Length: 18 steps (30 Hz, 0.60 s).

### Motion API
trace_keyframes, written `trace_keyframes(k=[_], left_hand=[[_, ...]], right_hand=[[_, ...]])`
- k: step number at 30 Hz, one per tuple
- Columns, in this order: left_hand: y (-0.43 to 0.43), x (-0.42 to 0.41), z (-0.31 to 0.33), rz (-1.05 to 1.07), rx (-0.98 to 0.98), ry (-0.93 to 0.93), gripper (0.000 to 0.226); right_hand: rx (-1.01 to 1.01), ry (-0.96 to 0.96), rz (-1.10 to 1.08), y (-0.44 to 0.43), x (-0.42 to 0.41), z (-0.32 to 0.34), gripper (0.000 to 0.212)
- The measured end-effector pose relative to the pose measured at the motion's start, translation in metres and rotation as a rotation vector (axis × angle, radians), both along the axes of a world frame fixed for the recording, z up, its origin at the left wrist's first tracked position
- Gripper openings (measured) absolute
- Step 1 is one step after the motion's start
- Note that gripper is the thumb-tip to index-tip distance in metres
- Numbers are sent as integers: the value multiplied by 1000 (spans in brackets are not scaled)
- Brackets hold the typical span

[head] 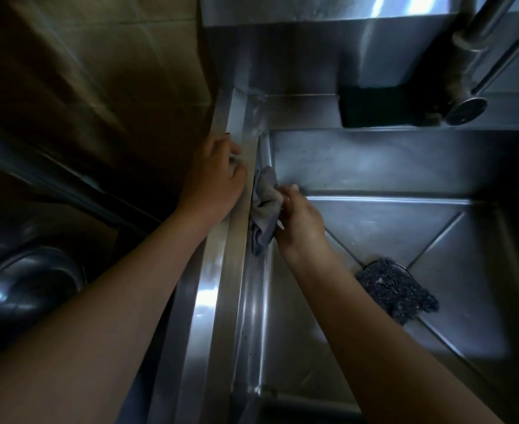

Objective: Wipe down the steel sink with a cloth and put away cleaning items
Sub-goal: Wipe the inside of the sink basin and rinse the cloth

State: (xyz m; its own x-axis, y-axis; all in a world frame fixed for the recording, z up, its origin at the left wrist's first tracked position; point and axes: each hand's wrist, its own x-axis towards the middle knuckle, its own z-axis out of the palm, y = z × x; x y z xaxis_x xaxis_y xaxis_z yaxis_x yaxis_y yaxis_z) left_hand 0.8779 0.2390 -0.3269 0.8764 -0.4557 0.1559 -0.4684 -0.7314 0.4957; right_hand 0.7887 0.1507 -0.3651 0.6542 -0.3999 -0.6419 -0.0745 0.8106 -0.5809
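Observation:
A steel sink (374, 160) fills the right of the view. My right hand (301, 218) grips a crumpled grey cloth (264, 209) and holds it against the sink's inner left wall, near the top rim. My left hand (215, 182) rests on the sink's left rim (221, 270), fingers curled over the outer edge. A dark scouring pad (396, 289) lies on the sink floor over the middle, where the floor creases meet.
A steel tap (466, 78) hangs over the sink's back right. A steel backsplash (282, 41) rises behind. A tiled wall (99, 71) stands to the left, and a round steel vessel (22, 289) sits low at the left.

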Motion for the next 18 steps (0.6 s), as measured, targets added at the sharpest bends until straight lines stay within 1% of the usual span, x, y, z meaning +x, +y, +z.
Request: trace_keyframes(k=[5,9,12,16,18], left_hand=[[0,0,0,-25,17,-19,22],[-1,-1,0,-27,33,-39,21],[-2,-3,0,-19,54,-58,21],[-1,-2,0,-35,63,-52,21],[1,0,0,-41,62,-34,21]], right_hand=[[23,64,7,2,8,1,27],[-115,61,25,13,13,3,12],[-160,64,16,23,19,2,32],[-247,37,72,26,19,-10,35],[-199,-46,146,27,11,-16,39]])
